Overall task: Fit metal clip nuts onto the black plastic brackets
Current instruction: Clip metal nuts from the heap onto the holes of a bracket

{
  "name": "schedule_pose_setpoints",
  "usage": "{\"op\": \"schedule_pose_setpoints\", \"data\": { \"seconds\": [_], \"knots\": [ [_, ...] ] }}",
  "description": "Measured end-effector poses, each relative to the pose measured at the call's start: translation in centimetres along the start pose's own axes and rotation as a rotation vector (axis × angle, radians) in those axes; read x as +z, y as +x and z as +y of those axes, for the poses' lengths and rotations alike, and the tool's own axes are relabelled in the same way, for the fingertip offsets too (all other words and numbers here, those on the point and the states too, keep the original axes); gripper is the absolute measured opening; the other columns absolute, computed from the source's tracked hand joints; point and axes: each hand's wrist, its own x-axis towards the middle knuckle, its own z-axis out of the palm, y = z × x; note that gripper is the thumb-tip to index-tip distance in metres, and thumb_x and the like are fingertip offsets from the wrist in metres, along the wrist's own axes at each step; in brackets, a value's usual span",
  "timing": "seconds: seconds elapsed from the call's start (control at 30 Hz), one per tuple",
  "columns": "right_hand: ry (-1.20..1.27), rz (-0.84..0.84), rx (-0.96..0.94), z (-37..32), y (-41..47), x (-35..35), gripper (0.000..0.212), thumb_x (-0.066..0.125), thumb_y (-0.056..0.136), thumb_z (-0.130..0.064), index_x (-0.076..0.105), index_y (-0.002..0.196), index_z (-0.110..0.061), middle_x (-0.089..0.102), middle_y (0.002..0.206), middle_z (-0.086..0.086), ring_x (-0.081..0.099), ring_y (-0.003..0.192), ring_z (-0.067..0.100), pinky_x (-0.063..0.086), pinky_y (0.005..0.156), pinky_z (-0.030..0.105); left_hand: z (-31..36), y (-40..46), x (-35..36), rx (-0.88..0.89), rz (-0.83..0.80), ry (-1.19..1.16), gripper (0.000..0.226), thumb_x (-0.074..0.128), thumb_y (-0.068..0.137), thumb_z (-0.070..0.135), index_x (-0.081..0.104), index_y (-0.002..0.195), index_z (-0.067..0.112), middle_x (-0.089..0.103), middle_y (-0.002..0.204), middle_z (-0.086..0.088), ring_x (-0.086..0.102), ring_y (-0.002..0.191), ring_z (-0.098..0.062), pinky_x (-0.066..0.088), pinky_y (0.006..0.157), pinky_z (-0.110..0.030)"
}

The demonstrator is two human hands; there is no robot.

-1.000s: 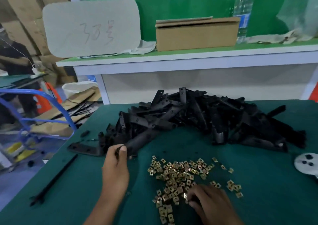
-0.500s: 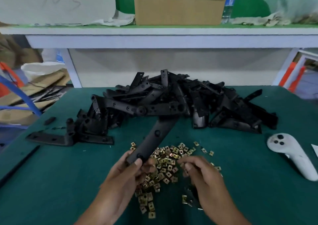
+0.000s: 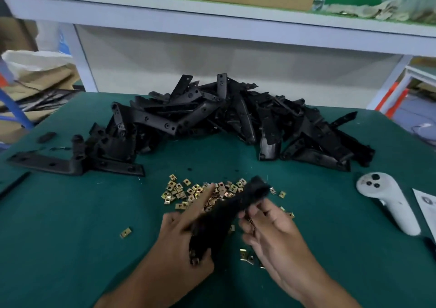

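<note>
1. The left hand (image 3: 181, 234) has its grip round the near end of one bracket (image 3: 226, 211), which it holds slanted above the nuts (image 3: 200, 192) so its far end faces the right hand (image 3: 266, 227).
2. The right hand's fingers are curled beside the bracket; it seems to pinch a nut, but blur hides it; likely about to clip it on.
3. The bracket pile (image 3: 236, 121) lies behind the nuts, on the counter (image 3: 70, 237), both within reach.
</note>
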Motion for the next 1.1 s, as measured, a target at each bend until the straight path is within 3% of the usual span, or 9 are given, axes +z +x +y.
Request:
{"op": "schedule_pose_setpoints", "data": {
  "seconds": [0.1, 0.2, 0.33, 0.47, 0.57, 0.63, 0.73, 0.83, 1.1],
  "knots": [
    [-0.049, -0.084, 0.017, 0.0, -0.4, 0.4, 0.017, 0.067, 0.089, -0.027, 0.074, 0.104, -0.021, 0.063, 0.088, 0.0, 0.052, 0.077, 0.012, 0.039, 0.068, 0.026, 0.7, 0.3, 0.2, 0.082, -0.026, -0.144, 0.093, 0.068, 0.074, 0.047, 0.017, 0.151, 0.058, 0.066, 0.108, 0.028, 0.059, 0.106, -0.007, 0.037, 0.097, -0.026],
    [-0.077, -0.135, 0.01, 0.0, -0.7, 0.7, 0.021, 0.069, 0.084, -0.029, 0.074, 0.103, -0.022, 0.063, 0.083, -0.003, 0.054, 0.071, 0.008, 0.041, 0.065, 0.024, 0.9, 0.0, 0.7, 0.207, 0.019, -0.364, 0.066, 0.073, 0.089, 0.047, 0.041, 0.147, 0.04, 0.073, 0.106, 0.004, 0.071, 0.099, -0.015, 0.052, 0.088, -0.024],
    [-0.005, -0.056, -0.002, -0.5, -0.5, 0.1, 0.016, 0.075, 0.077, -0.027, 0.077, 0.092, -0.022, 0.07, 0.087, 0.003, 0.057, 0.065, 0.007, 0.044, 0.054, 0.017, 1.1, -0.4, 1.0, 0.027, 0.206, -0.45, 0.046, 0.069, 0.071, 0.079, 0.06, 0.111, 0.059, 0.075, 0.1, 0.014, 0.069, 0.096, -0.004, 0.052, 0.084, -0.017],
    [0.065, -0.007, -0.002, -0.6, 0.0, -0.7, 0.01, 0.069, 0.086, -0.015, 0.077, 0.092, -0.017, 0.064, 0.086, 0.001, 0.055, 0.063, 0.007, 0.039, 0.049, 0.017, 0.7, -0.3, 0.8, -0.059, 0.159, -0.693, 0.045, 0.06, 0.088, 0.069, 0.063, 0.122, 0.04, 0.075, 0.11, -0.002, 0.07, 0.105, -0.021, 0.057, 0.089, -0.033],
    [0.067, -0.01, 0.007, -0.6, 0.4, -1.1, 0.02, 0.081, 0.082, -0.025, 0.077, 0.1, -0.017, 0.06, 0.081, 0.0, 0.055, 0.064, 0.007, 0.038, 0.049, 0.018, 1.4, -0.4, 0.6, -0.044, 0.161, -0.639, 0.047, 0.052, 0.088, 0.076, 0.072, 0.11, 0.04, 0.067, 0.078, 0.017, 0.064, 0.073, 0.0, 0.049, 0.067, -0.015],
    [0.045, -0.023, 0.009, -0.7, 0.5, -1.3, 0.036, 0.086, 0.078, -0.033, 0.077, 0.109, -0.018, 0.062, 0.083, 0.0, 0.055, 0.068, 0.007, 0.039, 0.053, 0.019, 2.4, -0.4, 0.8, -0.03, 0.117, -0.692, 0.039, 0.058, 0.087, 0.07, 0.074, 0.105, 0.039, 0.072, 0.08, 0.017, 0.067, 0.074, 0.002, 0.049, 0.064, -0.011],
    [0.063, -0.011, 0.045, -0.9, 0.5, -1.5, 0.026, 0.078, 0.083, -0.027, 0.078, 0.108, -0.021, 0.068, 0.086, -0.003, 0.061, 0.071, 0.007, 0.049, 0.061, 0.019, 2.6, -0.3, 0.6, -0.026, 0.046, -0.811, 0.033, 0.073, 0.087, 0.049, 0.066, 0.112, 0.03, 0.073, 0.084, 0.009, 0.068, 0.072, -0.003, 0.051, 0.062, -0.014],
    [0.12, -0.01, 0.061, -1.3, 0.5, -1.6, 0.019, 0.073, 0.079, -0.023, 0.079, 0.096, -0.018, 0.064, 0.076, -0.002, 0.055, 0.056, 0.003, 0.043, 0.046, 0.014, 2.5, -0.2, 0.3, -0.002, -0.015, -0.61, 0.026, 0.076, 0.078, 0.056, 0.062, 0.095, 0.044, 0.063, 0.067, 0.014, 0.054, 0.054, 0.004, 0.043, 0.052, -0.012],
    [-0.007, -0.158, 0.059, -1.3, 0.0, -1.7, 0.042, 0.091, 0.065, -0.044, 0.066, 0.081, -0.014, 0.059, 0.069, -0.003, 0.045, 0.051, 0.003, 0.03, 0.045, 0.013, 2.5, -0.5, 0.6, -0.064, -0.129, -0.705, 0.04, 0.091, 0.064, 0.048, 0.066, 0.093, 0.038, 0.071, 0.081, 0.004, 0.066, 0.075, -0.008, 0.053, 0.066, -0.021]
  ]
}}
